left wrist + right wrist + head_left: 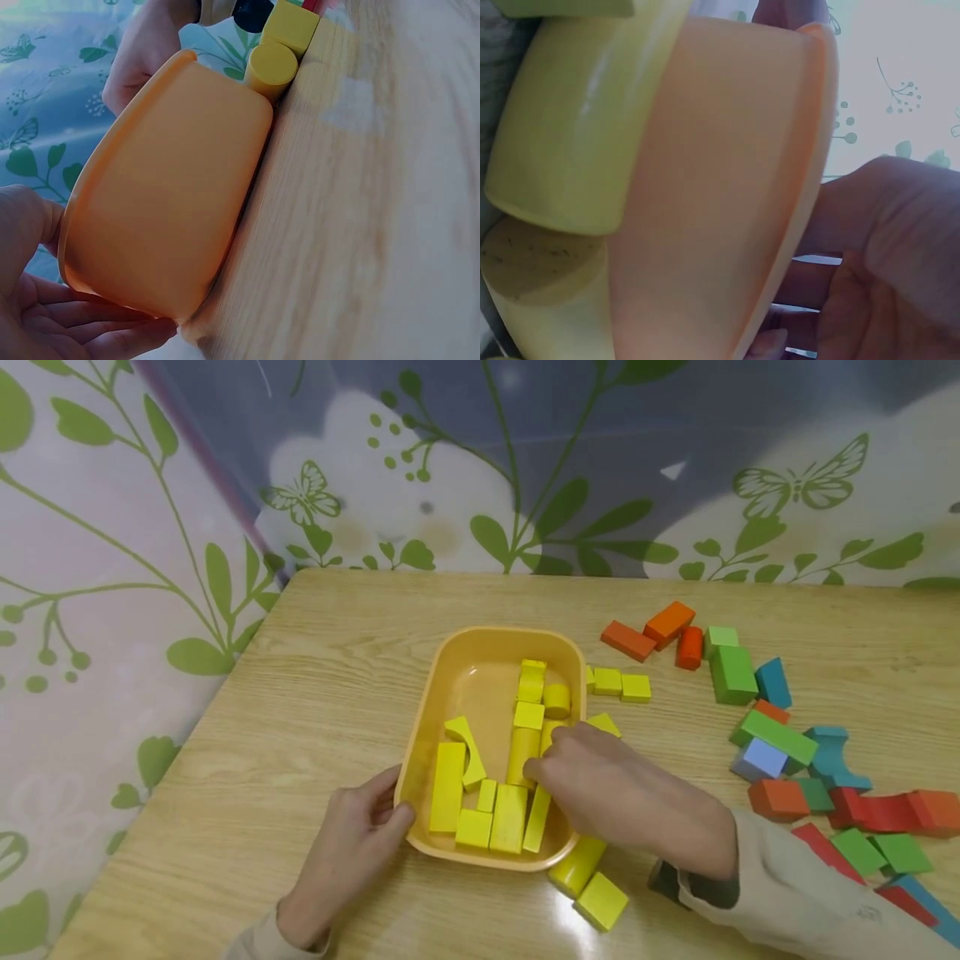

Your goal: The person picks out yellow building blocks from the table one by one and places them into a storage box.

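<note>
My left hand (356,839) grips the near left corner of a yellow-orange plastic tub (420,710), thumb over the rim and fingers under the outer wall. Inside lie several yellow blocks: a long block (447,787), an arch (468,752), a flat rectangular block (508,818), cylinders and small cubes. My right hand (607,785) reaches over the right rim, fingers bent down into the tub beside a yellow cylinder (522,756) and the top end of a slim yellow block (537,818). The rim hides its fingertips in the right wrist view; I cannot tell whether they hold a block.
Outside the tub's near right corner lie a yellow cylinder (577,867) and a yellow cube (602,902). Small yellow blocks (636,687) line up past its right wall. Orange, green, blue and red blocks (780,739) spread over the wooden table's right side. A patterned wall (450,460) stands behind.
</note>
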The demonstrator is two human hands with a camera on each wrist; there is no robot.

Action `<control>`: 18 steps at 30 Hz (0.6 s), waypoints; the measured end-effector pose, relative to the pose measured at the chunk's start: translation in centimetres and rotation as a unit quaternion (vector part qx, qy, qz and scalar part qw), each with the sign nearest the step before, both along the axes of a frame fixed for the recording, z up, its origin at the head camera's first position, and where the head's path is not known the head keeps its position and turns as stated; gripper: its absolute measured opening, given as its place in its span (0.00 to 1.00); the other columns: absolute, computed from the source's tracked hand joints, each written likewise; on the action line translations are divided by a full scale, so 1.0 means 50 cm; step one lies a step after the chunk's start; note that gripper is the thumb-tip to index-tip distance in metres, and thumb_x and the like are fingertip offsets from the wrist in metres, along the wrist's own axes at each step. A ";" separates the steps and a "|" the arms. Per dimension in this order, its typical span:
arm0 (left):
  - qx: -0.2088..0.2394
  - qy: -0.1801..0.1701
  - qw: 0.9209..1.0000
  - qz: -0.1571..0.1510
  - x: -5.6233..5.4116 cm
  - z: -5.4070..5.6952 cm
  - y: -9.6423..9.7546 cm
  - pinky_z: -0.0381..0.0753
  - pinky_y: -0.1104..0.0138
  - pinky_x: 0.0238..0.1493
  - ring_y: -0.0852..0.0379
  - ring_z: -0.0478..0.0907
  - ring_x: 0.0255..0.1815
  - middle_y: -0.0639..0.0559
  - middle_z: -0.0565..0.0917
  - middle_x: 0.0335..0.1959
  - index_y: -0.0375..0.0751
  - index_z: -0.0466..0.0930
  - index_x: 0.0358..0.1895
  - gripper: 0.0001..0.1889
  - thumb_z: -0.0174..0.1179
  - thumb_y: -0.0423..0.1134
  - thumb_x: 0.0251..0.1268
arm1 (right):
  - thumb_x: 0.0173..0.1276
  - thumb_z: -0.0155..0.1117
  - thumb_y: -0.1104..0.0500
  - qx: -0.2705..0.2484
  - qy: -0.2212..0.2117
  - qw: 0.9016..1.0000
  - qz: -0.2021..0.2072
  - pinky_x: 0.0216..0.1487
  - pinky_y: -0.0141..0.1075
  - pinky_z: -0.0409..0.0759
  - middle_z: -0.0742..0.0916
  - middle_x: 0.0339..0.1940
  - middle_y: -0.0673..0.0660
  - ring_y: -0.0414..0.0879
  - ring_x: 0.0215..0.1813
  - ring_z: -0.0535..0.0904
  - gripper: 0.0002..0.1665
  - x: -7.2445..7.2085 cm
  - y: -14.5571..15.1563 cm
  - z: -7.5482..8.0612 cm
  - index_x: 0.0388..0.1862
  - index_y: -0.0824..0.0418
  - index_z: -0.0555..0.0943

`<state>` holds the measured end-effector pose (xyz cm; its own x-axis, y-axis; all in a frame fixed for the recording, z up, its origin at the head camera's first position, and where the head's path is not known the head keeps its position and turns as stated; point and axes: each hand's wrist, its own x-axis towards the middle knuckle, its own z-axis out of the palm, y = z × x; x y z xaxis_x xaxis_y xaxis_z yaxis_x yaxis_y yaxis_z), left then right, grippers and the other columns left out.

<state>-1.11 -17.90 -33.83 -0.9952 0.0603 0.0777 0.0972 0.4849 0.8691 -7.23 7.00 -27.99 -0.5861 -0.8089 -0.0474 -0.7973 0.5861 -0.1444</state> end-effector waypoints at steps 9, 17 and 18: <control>0.003 -0.009 1.000 0.002 0.000 0.000 0.001 0.85 0.67 0.40 0.45 0.82 0.49 0.29 0.80 0.51 0.22 0.73 0.59 0.23 0.51 0.21 0.56 | 0.52 0.65 0.74 -0.039 -0.023 0.999 0.020 0.23 0.27 0.71 0.79 0.19 0.50 0.39 0.22 0.70 0.17 -0.004 -0.001 -0.005 0.39 0.58 0.86; -0.001 -0.012 1.000 0.003 -0.002 0.001 0.002 0.85 0.67 0.40 0.45 0.82 0.50 0.30 0.80 0.52 0.23 0.73 0.59 0.24 0.51 0.21 0.56 | 0.53 0.63 0.77 -0.069 -0.015 0.998 0.003 0.35 0.36 0.83 0.86 0.31 0.54 0.44 0.33 0.80 0.20 -0.016 0.006 0.003 0.40 0.57 0.86; -0.001 -0.011 1.000 0.002 -0.002 0.001 0.002 0.85 0.67 0.40 0.45 0.82 0.50 0.30 0.80 0.52 0.23 0.73 0.59 0.24 0.51 0.21 0.56 | 0.52 0.63 0.78 -0.075 -0.001 0.997 0.004 0.38 0.38 0.83 0.87 0.33 0.54 0.46 0.35 0.80 0.21 -0.019 0.009 0.003 0.40 0.57 0.86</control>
<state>-1.20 -17.81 -33.76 -0.9968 0.0568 0.0563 0.0769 0.4874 0.8698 -8.19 7.43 -27.87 -0.5799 -0.8115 0.0727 -0.8011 0.5517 -0.2321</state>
